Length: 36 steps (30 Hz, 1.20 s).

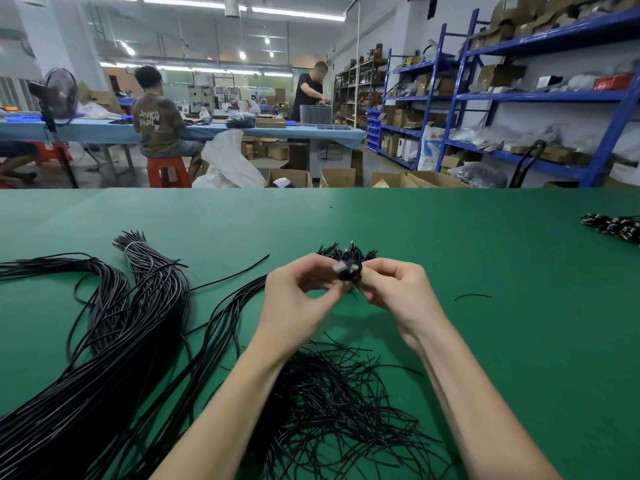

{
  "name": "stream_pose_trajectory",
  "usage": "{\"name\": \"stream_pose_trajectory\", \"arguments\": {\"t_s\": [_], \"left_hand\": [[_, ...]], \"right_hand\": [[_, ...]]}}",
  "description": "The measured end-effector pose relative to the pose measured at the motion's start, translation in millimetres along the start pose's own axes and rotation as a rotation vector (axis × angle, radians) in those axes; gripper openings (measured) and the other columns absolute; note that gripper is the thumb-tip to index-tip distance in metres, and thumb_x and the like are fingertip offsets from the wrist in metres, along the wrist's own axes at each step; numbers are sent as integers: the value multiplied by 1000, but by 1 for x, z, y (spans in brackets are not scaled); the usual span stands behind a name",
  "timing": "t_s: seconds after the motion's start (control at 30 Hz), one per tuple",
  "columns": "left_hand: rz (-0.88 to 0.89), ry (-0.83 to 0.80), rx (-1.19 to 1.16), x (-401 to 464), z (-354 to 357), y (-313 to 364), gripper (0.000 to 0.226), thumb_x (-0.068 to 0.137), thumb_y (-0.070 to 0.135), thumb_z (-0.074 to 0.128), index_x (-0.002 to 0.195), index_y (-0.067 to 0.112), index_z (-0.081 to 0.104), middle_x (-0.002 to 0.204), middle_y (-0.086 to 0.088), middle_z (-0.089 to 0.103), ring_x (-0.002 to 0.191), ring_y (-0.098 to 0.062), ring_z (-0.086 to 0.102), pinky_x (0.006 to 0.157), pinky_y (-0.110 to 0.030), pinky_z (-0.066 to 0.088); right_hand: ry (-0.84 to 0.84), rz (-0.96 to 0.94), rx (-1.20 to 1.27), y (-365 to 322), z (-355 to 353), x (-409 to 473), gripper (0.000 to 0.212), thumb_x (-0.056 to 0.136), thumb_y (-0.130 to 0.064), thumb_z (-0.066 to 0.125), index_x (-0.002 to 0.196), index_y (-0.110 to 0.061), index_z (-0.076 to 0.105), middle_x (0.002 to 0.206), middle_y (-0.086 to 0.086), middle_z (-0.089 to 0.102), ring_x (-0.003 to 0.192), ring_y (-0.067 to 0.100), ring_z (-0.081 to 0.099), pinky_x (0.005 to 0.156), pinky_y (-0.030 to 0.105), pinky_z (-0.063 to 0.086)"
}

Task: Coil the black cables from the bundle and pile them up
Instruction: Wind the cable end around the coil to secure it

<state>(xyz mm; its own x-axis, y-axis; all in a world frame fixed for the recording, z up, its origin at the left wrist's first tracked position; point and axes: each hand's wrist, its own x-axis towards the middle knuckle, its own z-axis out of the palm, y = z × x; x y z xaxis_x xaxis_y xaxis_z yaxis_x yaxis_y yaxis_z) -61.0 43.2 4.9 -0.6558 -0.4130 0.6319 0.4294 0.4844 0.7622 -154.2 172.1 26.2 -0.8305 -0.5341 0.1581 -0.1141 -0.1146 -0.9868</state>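
Both hands work above the green table (450, 237): the left hand (298, 296) and right hand (394, 289) pinch 1 small coiled cable (349, 270) between their fingertips. It seems light and springy, best held at its middle; the wrap is blurred. The bundle (114, 341) lies left of the fingers.

Only legible text: pale letters on back of the seated person's brown shirt (157, 124), approx. "UNKN" over "NWN", 2 lines, partly creased. Labels on shelf boxes (498, 76) & cartons too small/blurred to read.
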Motion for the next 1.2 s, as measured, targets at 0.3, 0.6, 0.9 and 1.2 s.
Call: {"name": "stream_pose_trajectory", "arguments": {"t_s": [0.3, 0.6, 0.9, 1.2], "left_hand": [[-214, 23, 6, 1, -8, -11, 16, 85, 0, 74, 96, 12, 73, 98, 2, 76, 87, -8, 73, 79, -21, 58], [-940, -158, -802, 7, -15, -1, 24, 71, 6, 79, 95, 3, 78, 74, -3, 68, 57, -6, 60, 52, -14, 51], [-663, -133, -586, 7, -11, 4, 20, 71, 9, 80, 88, 2, 74, 83, -6, 70, 69, -12, 65, 71, -19, 56], [419, -100, 467, -3, -6, -7, 17, 82, -4, 75, 96, 6, 73, 92, 0, 67, 82, -11, 67, 79, -20, 53]], "right_hand": [[91, -306, -469, 8, -1, -2, 12, 91, -23, 75, 79, -23, 74, 60, -1, 70, 54, 12, 64, 59, 24, 54], [-59, -555, -518, 7, -8, -5, 14, 89, -17, 78, 83, -28, 72, 80, -17, 69, 71, 9, 66, 62, 16, 49], [68, -464, -500, 10, 3, -5, 17, 87, -16, 77, 73, -24, 72, 64, -1, 65, 52, 5, 50, 52, 15, 40], [49, 92, -49, 10, 4, 1, 16, 90, -13, 73, 74, -16, 75, 60, -6, 60, 53, 3, 48, 50, 14, 39]]}}
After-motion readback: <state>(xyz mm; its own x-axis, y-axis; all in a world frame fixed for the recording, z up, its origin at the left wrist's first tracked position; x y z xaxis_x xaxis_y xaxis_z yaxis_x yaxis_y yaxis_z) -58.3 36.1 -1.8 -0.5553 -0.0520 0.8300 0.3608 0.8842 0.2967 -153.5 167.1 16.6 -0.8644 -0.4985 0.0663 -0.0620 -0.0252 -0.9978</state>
